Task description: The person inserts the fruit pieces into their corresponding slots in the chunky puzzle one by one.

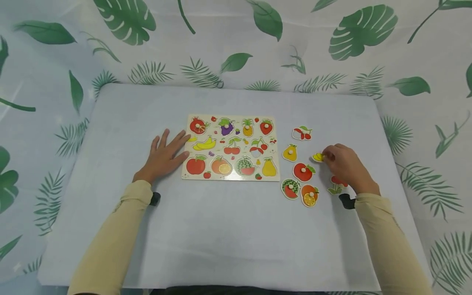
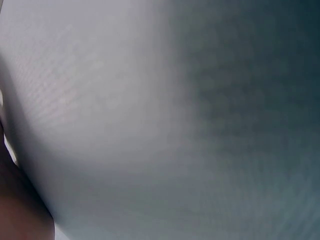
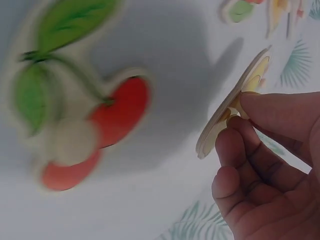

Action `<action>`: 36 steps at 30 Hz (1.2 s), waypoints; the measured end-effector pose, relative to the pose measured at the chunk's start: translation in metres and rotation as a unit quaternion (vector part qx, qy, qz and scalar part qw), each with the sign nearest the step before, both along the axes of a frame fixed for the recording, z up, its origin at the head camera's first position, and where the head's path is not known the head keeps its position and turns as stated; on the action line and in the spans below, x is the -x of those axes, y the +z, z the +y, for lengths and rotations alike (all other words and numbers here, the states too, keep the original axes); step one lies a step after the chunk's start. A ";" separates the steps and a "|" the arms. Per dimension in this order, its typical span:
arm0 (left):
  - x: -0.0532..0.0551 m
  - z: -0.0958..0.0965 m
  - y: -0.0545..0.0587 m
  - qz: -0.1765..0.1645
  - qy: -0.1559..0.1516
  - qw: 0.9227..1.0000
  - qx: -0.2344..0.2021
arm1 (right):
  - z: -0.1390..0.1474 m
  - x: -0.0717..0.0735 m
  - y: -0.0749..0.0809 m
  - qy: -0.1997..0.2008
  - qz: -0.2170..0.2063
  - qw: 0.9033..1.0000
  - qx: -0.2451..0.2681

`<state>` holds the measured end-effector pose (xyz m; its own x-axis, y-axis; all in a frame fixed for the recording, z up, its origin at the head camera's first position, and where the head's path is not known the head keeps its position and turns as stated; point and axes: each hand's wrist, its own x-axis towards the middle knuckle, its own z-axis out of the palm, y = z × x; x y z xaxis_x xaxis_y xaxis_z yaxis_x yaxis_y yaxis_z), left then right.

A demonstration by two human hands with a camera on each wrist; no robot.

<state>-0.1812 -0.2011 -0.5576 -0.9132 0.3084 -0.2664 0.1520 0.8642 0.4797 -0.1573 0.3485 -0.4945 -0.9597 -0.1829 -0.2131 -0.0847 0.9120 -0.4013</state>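
My left hand (image 1: 164, 155) lies with spread, straight fingers at the left edge of a fruit puzzle board (image 1: 239, 179), its fingertips touching the edge. To the right of the board, my right hand (image 1: 346, 166) pinches a banana puzzle piece (image 1: 317, 157) by its knob. In the right wrist view this banana piece (image 3: 232, 102) is tilted and held above the table. A cherry piece (image 1: 336, 186) lies below the right hand, partly hidden by it. Knobbed pomegranate (image 1: 198, 125), grape, pineapple and strawberry pieces sit in the board's top row. The left wrist view is mostly blurred cloth.
Loose lychee (image 1: 302, 133), pear (image 1: 290, 153), red apple-like (image 1: 303, 172), watermelon (image 1: 290, 189) and orange (image 1: 309, 196) pieces lie between the board and the right hand. White cloth covers the table (image 1: 221, 237). A leaf-patterned sheet (image 1: 206, 45) surrounds it.
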 end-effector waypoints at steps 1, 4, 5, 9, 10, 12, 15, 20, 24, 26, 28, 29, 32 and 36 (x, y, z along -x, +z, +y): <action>0.000 0.000 0.000 -0.002 -0.001 1.000 0.000 | -0.003 0.002 0.000 0.005 0.005 1.000 -0.001; 0.000 0.001 0.000 -0.007 -0.002 1.000 0.002 | -0.013 0.008 0.002 0.015 0.013 1.000 0.000; 0.001 0.002 -0.001 -0.008 -0.003 1.000 0.002 | -0.016 0.011 0.003 0.020 0.016 1.000 0.000; 0.001 0.004 -0.002 -0.007 -0.006 1.000 0.002 | -0.031 0.020 0.005 0.036 0.030 0.999 0.004; 0.002 0.004 -0.003 -0.006 -0.007 1.000 0.004 | -0.035 0.022 0.005 0.042 0.036 0.998 0.005; 0.002 0.004 -0.003 -0.003 -0.008 1.000 0.004 | -0.045 0.026 0.007 0.052 0.045 0.998 0.007; 0.002 0.004 -0.003 -0.001 -0.008 1.000 0.004 | -0.064 0.033 0.009 0.066 0.048 0.997 0.010; 0.000 0.005 -0.001 0.002 -0.009 1.000 0.007 | -0.099 0.049 0.008 0.104 0.046 0.993 0.022; -0.001 0.005 0.002 -0.001 -0.010 1.000 0.005 | -0.127 0.061 0.007 0.151 0.063 0.986 0.037; 0.000 0.004 0.002 -0.002 -0.010 1.000 0.005 | -0.143 0.066 0.008 0.171 0.067 0.982 0.048; 0.000 0.002 0.003 -0.001 -0.009 1.000 0.004 | -0.160 0.070 0.009 0.184 0.063 0.979 0.058; 0.000 0.002 0.003 -0.001 -0.009 1.000 0.004 | -0.169 0.072 0.009 0.191 0.061 0.978 0.062; 0.001 0.001 0.002 -0.001 -0.009 1.000 0.004 | -0.193 0.078 0.009 0.208 0.057 0.974 0.068; 0.003 0.000 0.002 0.000 -0.010 1.000 0.002 | -0.222 0.086 0.008 0.230 0.052 0.969 0.073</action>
